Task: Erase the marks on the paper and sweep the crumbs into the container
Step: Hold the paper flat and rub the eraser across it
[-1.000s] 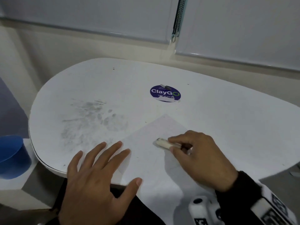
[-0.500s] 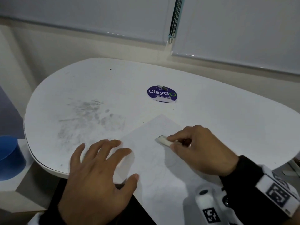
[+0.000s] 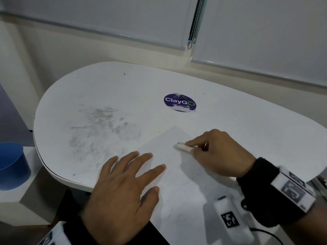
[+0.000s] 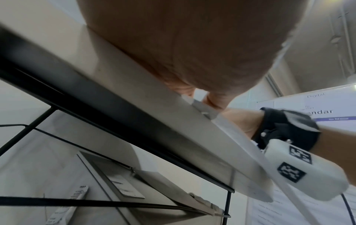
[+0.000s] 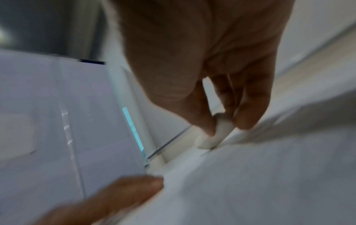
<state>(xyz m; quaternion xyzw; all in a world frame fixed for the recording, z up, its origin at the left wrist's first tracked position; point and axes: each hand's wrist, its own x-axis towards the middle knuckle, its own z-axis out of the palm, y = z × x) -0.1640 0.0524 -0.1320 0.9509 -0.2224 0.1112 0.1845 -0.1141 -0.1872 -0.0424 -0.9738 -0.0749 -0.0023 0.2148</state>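
Two hands [image 3: 123, 188] — eraser [image 3: 184, 147], paper [image 3: 177, 174]

I see a white table [image 3: 238, 124] with a rounded edge; a sheet of white paper [image 3: 177, 190] lies directly on it, turned at an angle, its near part hanging past the table's front edge; my right hand [image 3: 219, 154] pinches a white eraser [image 3: 184, 147] whose tip touches the paper near its far corner; my left hand [image 3: 123, 188] rests flat on the paper just left of that grip; farther left of the grip, grey smudges [image 3: 99, 131] mark the tabletop; beyond the grip, a round purple ClayGo sticker [image 3: 180, 102] lies on the table.
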